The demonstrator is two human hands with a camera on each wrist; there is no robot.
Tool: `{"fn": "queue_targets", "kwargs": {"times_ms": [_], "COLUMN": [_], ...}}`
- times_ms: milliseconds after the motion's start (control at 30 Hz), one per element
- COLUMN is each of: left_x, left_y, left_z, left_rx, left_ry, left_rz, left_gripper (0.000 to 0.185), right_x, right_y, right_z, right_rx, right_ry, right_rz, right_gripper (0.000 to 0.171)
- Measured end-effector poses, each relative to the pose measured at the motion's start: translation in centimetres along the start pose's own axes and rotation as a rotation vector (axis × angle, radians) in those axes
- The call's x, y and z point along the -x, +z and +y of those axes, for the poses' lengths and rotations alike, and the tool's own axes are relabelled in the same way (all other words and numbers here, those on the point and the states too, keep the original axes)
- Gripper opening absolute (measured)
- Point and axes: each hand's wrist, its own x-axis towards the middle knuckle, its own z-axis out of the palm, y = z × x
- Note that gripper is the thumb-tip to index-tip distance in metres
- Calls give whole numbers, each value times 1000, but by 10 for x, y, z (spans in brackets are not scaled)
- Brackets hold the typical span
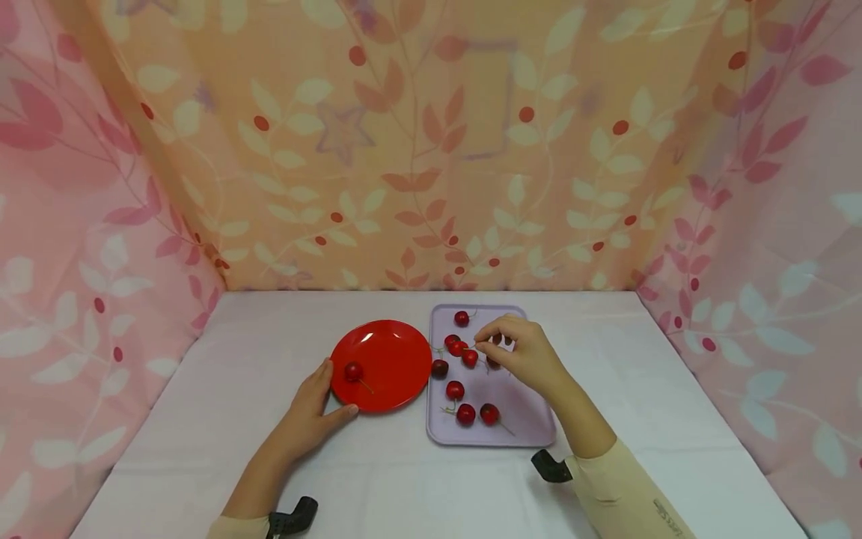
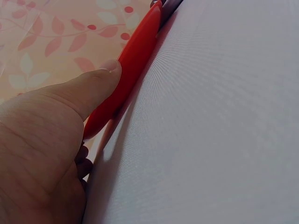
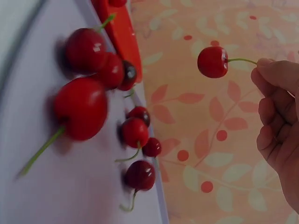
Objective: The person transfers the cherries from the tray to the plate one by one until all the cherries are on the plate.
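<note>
The left hand [image 1: 311, 413] rests on the white cloth-covered table [image 1: 202, 449], thumb and straight fingers bracing the near rim of the round, glossy red plate [image 1: 390, 367]; one cherry [image 1: 353, 370] lies on the plate. Just right, touching the plate, sits the rectangular lavender tray [image 1: 532, 427] with rounded corners, holding loose cherries [image 1: 466, 413]. The right hand [image 1: 521, 353] pinches the thin green stem of a lifted cherry [image 3: 212, 61] above the tray. Bare table surrounds both. Floral fabric walls [image 1: 431, 150] enclose three sides.
</note>
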Motion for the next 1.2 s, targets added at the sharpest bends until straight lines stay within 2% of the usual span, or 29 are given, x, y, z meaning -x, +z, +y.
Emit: {"fn": "queue_targets", "kwargs": {"times_ms": [267,533,633,900,1200], "left_x": [-2,-3,-3,-3,-6], "left_y": [1,-1,0,0,0], "left_z": [-2,-5,-5,-3,-2], "left_rx": [-11,-21,-9,-19,-26], "left_ry": [23,15,15,11,7], "left_rz": [4,-2,-3,-4,-14], "left_gripper": [106,107,108,107,108], "right_x": [-37,-58,-67,-87,-104], "right_y": [15,44,53,76,106], "right_z": [-15,-11,-11,-14,-7], "right_rx": [-63,-101,-85,-41,-38], "right_ry": [11,92,102,56,76], "right_rz": [-30,-112,-140,-218,-293], "right_gripper": [8,6,6,7,7]}}
